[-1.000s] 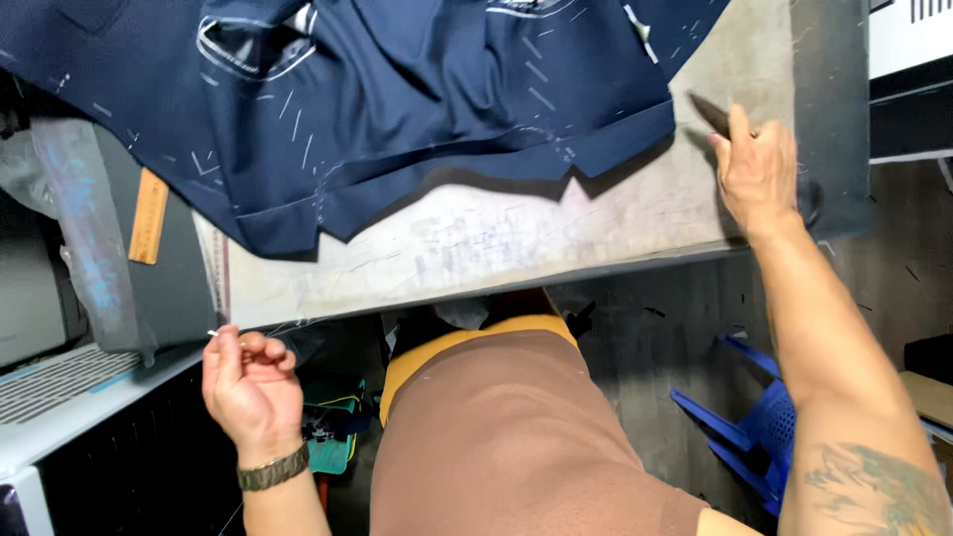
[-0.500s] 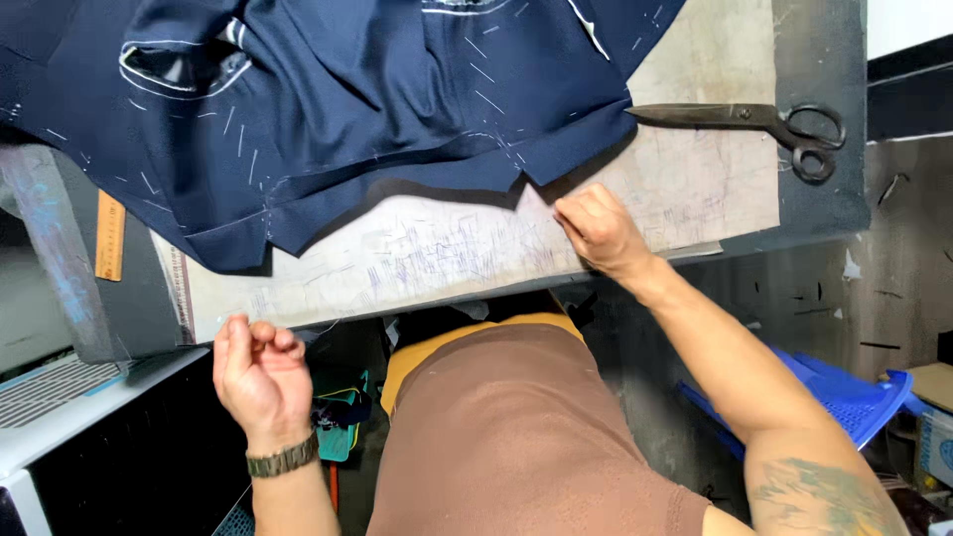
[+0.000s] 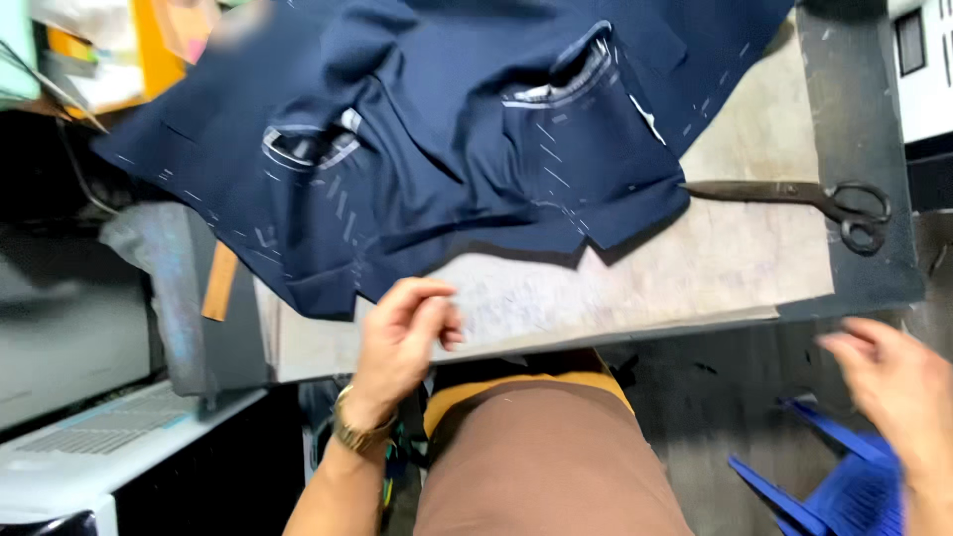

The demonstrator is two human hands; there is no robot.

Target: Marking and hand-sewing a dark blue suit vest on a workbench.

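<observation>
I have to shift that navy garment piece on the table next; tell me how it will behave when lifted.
The navy garment piece lies in soft folds and creases, so it will probably droop and bunch rather than hold shape. One edge overhangs the table, so a pull may slide it off. Its white basting stitches look loose and could snag.

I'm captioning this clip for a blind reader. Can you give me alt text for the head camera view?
Seen from above, a navy jacket piece with white basting stitches lies on a worn table. The person's left hand, wearing a wristwatch, hovers at the table's near edge by the cloth, while the blurred right hand is off the table. Dark scissors lie to the right of the cloth.
</observation>
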